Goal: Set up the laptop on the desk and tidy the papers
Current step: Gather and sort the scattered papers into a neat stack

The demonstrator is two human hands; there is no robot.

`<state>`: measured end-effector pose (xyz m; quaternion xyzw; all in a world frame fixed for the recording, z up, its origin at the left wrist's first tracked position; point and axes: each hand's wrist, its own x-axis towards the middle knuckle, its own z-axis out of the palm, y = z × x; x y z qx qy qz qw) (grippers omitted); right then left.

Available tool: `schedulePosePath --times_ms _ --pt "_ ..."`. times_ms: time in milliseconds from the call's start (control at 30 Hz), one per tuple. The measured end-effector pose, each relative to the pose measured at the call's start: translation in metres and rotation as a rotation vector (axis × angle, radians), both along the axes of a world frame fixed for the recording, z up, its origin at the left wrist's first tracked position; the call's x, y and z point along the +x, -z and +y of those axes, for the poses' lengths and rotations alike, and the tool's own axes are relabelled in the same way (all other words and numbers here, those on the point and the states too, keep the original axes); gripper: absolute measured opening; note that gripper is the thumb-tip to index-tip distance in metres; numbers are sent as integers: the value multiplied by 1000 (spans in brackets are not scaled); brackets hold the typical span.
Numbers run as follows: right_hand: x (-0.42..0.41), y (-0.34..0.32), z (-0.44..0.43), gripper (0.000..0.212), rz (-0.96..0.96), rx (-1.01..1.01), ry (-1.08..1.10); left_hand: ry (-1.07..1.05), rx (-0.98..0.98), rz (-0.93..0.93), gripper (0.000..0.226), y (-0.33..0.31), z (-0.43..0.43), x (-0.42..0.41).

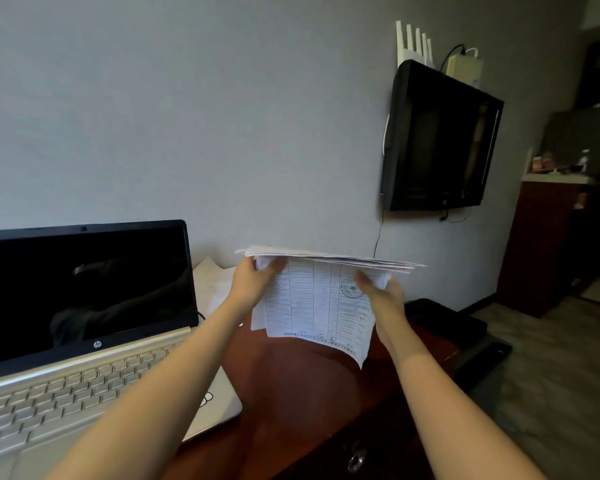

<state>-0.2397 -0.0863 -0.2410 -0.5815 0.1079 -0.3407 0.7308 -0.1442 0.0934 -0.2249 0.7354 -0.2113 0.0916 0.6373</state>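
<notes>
Blurring left the print on the papers [319, 299] unreadable; only ruled columns and a round stamp showed. The laptop [84, 306] ran off the left edge; it stood open, screen dark, on the left of the desk [291, 393]. A dark shape [444, 317] past the desk's far end was too dim to name. The left hand [253, 282] gripped the stack's left side and the right hand [383, 294] its right side, most fingers hidden behind sheets. The stack was held above the desk, right of the laptop.

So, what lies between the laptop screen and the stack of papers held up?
Head view: the left hand holding the stack, and behind it loose white sheets on the desk.
</notes>
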Motion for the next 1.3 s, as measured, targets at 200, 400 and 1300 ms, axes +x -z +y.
schedulePosePath --times_ms 200,400,1300 --pt "0 9 -5 33 -46 -11 44 71 -123 66 44 6 -1 -3" --pt "8 -1 -2 39 -47 32 48 72 -190 59 27 -7 -8 -8" --pt "1 64 19 28 244 67 16 -43 -252 221 23 28 9 -23"
